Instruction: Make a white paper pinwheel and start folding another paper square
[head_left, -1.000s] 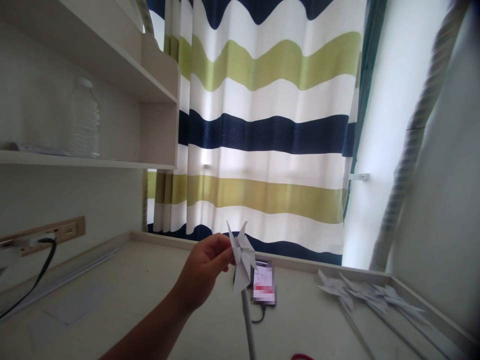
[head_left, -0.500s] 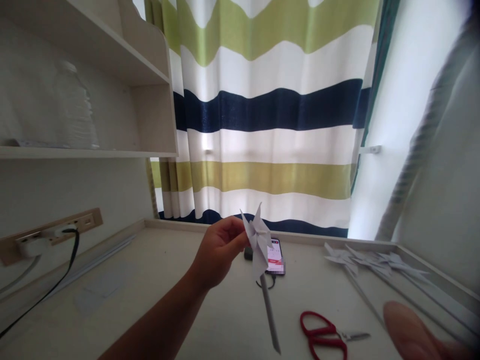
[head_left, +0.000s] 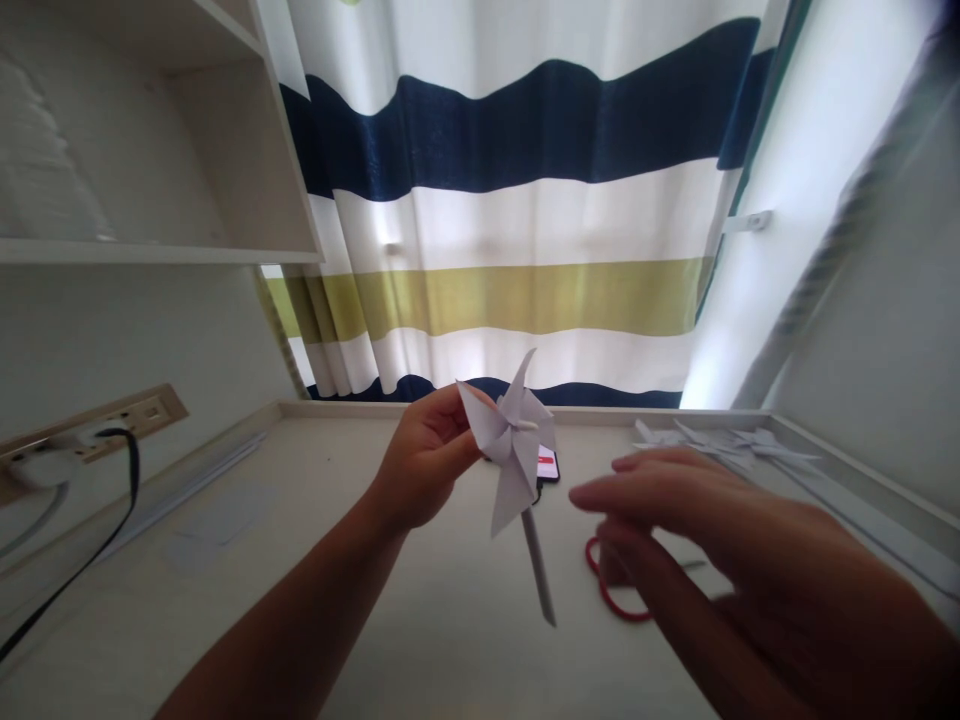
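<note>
A white paper pinwheel (head_left: 514, 480) is held up over the desk by my left hand (head_left: 424, 465), whose fingers close behind its blades. Its rolled-paper stick (head_left: 538, 570) slants down from the blades. My right hand (head_left: 697, 540) hovers to the right of the pinwheel, apart from it, thumb and fingers separated with nothing visible between them. Beneath that hand lie red-handled scissors (head_left: 626, 608), partly covered by it. A phone (head_left: 549, 465) with a lit screen rests on the desk behind the pinwheel, which hides part of it.
Several other paper pinwheels (head_left: 772, 446) lie at the desk's back right, partly behind my right hand. White paper strips (head_left: 195, 490) lie along the left wall below a socket panel (head_left: 161, 405) with plugged-in cables. A shelf (head_left: 157, 252) juts out above. A striped curtain (head_left: 525, 230) hangs behind.
My right hand has come in from the lower right corner toward the pinwheel. The pinwheel's blades have turned to face me more, and the camera view has tilted downward.
</note>
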